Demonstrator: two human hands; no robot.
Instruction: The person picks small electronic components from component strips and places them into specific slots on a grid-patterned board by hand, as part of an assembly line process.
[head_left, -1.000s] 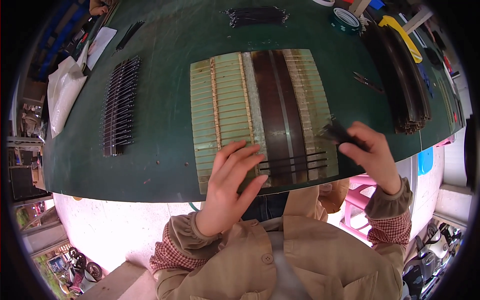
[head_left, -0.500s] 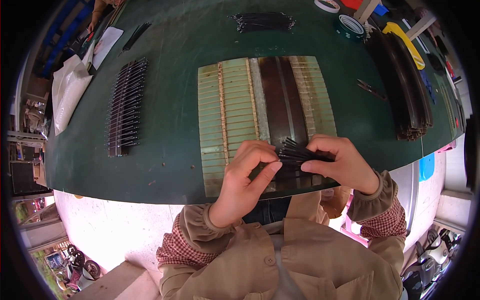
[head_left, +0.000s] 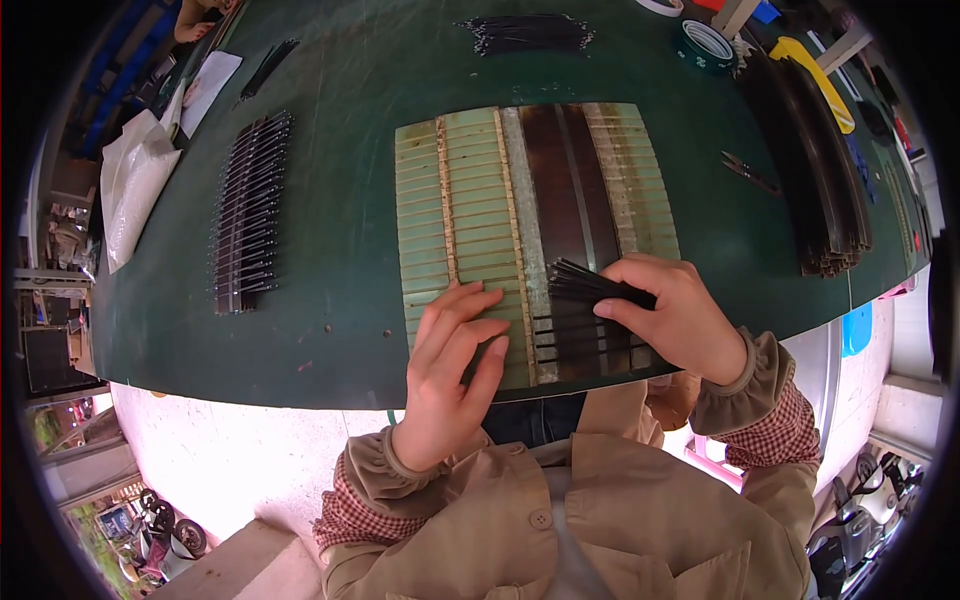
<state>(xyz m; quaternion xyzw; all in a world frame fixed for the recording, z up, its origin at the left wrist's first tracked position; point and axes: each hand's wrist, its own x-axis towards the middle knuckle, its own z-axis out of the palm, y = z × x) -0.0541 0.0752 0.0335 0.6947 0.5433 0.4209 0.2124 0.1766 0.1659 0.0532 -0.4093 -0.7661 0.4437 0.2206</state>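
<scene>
My right hand (head_left: 672,303) is closed round a bundle of thin black strips (head_left: 592,282), their pale-tipped ends fanning out to the left. Below it lies a flat light-green slotted board (head_left: 420,235) with dark brown strips (head_left: 552,165) running along it. Near its front edge several black strips (head_left: 560,342) are laid crosswise over the brown part. My left hand (head_left: 448,365) hovers or rests over the board's lower left, fingers bent and apart, thumb off the fingertips; I see nothing between them.
A finished-looking row of black strips on a brown backing (head_left: 240,215) lies left. Far off is a pile of black strips (head_left: 525,34). At right are snips (head_left: 750,172), a tape roll (head_left: 705,45) and stacked long brown strips (head_left: 825,200). White plastic sheeting (head_left: 140,185) lies far left.
My left hand has drawn away from the bundle, down and left over the slotted board, and its fingers have parted. My right hand still holds the bundle. The crosswise strips now show more plainly.
</scene>
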